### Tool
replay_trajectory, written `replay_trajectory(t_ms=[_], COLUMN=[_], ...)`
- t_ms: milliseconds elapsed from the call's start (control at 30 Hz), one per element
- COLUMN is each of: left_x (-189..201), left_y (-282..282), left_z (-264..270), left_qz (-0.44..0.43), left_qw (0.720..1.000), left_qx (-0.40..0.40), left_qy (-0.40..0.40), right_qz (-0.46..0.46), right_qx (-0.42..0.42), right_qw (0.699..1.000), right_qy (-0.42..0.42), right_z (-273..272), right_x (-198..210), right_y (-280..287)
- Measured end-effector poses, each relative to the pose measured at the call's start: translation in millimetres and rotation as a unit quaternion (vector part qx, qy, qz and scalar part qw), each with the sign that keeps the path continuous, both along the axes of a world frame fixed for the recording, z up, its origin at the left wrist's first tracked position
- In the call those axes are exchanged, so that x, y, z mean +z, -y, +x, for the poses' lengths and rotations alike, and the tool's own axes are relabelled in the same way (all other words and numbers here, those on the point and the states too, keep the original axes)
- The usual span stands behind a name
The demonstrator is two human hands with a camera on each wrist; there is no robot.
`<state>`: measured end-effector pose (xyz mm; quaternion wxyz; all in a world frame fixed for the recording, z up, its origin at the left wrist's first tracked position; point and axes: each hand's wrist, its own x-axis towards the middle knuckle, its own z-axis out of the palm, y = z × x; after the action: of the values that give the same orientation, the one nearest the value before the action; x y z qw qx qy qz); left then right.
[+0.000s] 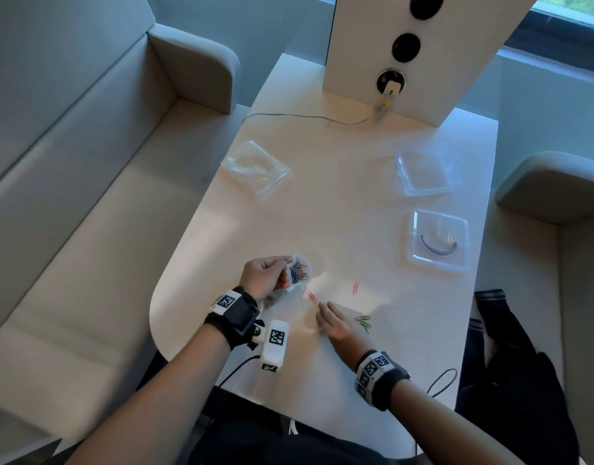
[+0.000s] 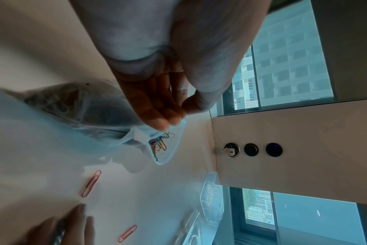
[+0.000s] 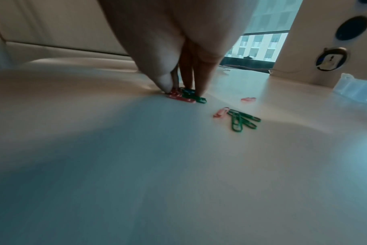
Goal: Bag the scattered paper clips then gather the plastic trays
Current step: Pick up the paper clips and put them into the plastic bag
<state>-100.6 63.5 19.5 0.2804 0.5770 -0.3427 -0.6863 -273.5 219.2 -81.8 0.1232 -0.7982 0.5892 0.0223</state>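
Note:
My left hand (image 1: 279, 274) holds a small clear bag (image 1: 298, 272) up off the table by its rim; in the left wrist view its fingers (image 2: 157, 122) pinch the bag's edge, and several coloured paper clips (image 2: 158, 144) lie inside. My right hand (image 1: 322, 318) is down on the white table (image 1: 322, 213), thumb and fingers pinching a small heap of red and green clips (image 3: 185, 96). Loose on the table are a green clip cluster (image 1: 365, 324), a pink clip (image 1: 312, 297) and another pink clip (image 1: 356, 287). Two clear plastic trays (image 1: 429, 172) (image 1: 439, 239) lie at the far right.
A stack of clear bags (image 1: 255, 169) lies far left on the table. A white panel with sockets (image 1: 399, 45) stands at the back, a charger cable (image 1: 305, 117) running from it. Upholstered seats flank the table on both sides.

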Motion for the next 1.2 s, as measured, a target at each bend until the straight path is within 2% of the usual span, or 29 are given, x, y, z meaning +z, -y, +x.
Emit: replay_trajectory(t_ms=[67,133,167,300,367,400,433,467,533,567,600,700,767,800,900,933,967,1000,1133,1167,1200], left_x=[-1.7,-2.5,-2.5,-0.8,-1.4,-1.5,-2.0,-1.9,-1.3,-0.7,0.3,1.5,1.7,2.3,4.6,5.5,6.3,6.6,4.7,4.1,3.6], left_y=[0.1,0.5,0.3,-2.8,-4.9,-5.7,-6.1,-6.5,-7.3,-8.0,-9.1,-12.1,-13.7,-14.3,-15.4,-15.4,-14.8,-13.9,-10.5,-10.0,-9.8], left_z=[2.3,3.6,4.1,4.1,3.6,3.0,2.5,1.5,-0.1,-0.6,-1.0,-2.0,-3.3,-4.2,-4.1,-3.3,-1.8,-0.7,3.9,5.8,7.3], left_qz=[-0.001,0.001,0.001,-0.003,-0.003,-0.001,0.003,0.007,0.011,0.010,0.007,0.003,0.005,0.006,0.001,-0.002,-0.005,-0.008,-0.013,-0.013,-0.014], left_qw=[1.000,1.000,1.000,1.000,1.000,1.000,1.000,1.000,1.000,1.000,1.000,1.000,1.000,1.000,1.000,1.000,1.000,1.000,1.000,1.000,1.000], left_qx=[-0.004,-0.002,-0.001,-0.001,-0.002,-0.001,0.002,0.005,0.009,0.008,0.007,0.006,0.008,0.008,0.000,0.001,0.003,0.004,0.008,0.010,0.011], left_qy=[0.006,0.008,0.010,0.014,0.017,0.019,0.020,0.018,0.014,0.015,0.015,0.016,0.012,0.008,-0.002,-0.005,-0.005,-0.004,0.005,0.004,0.003], right_qz=[-0.043,-0.022,-0.013,0.101,0.098,0.091,0.079,0.061,0.073,0.088,0.083,0.083,0.109,0.113,0.094,0.090,0.087,0.075,-0.030,-0.039,-0.030], right_qx=[-0.046,-0.092,-0.088,-0.078,-0.160,-0.236,-0.328,-0.419,-0.572,-0.601,-0.595,-0.480,-0.454,-0.435,-0.325,-0.286,-0.258,-0.246,-0.349,-0.348,-0.313], right_qw=[0.997,0.991,0.991,0.991,0.982,0.964,0.932,0.882,0.737,0.682,0.657,0.687,0.646,0.666,0.827,0.859,0.877,0.882,0.857,0.869,0.901], right_qy=[0.041,0.092,0.103,0.030,0.034,0.079,0.136,0.208,0.351,0.407,0.456,0.539,0.604,0.595,0.450,0.414,0.395,0.394,0.379,0.350,0.300], right_z=[1.1,-1.2,-2.1,-9.7,-14.9,-19.2,-23.1,-31.0,-42.4,-44.3,-44.8,-26.1,-7.6,1.5,21.2,24.5,26.4,25.5,3.1,-1.1,-2.5], right_x=[10.4,15.8,15.1,18.9,24.2,27.1,35.0,34.4,35.6,38.1,41.2,69.8,87.8,92.6,101.8,105.3,109.9,112.8,103.8,95.3,83.7], right_y=[4.5,8.0,9.5,34.7,51.0,58.1,63.2,66.5,68.6,67.8,68.6,78.4,88.5,92.7,99.9,100.4,100.5,99.8,85.9,79.3,72.4])
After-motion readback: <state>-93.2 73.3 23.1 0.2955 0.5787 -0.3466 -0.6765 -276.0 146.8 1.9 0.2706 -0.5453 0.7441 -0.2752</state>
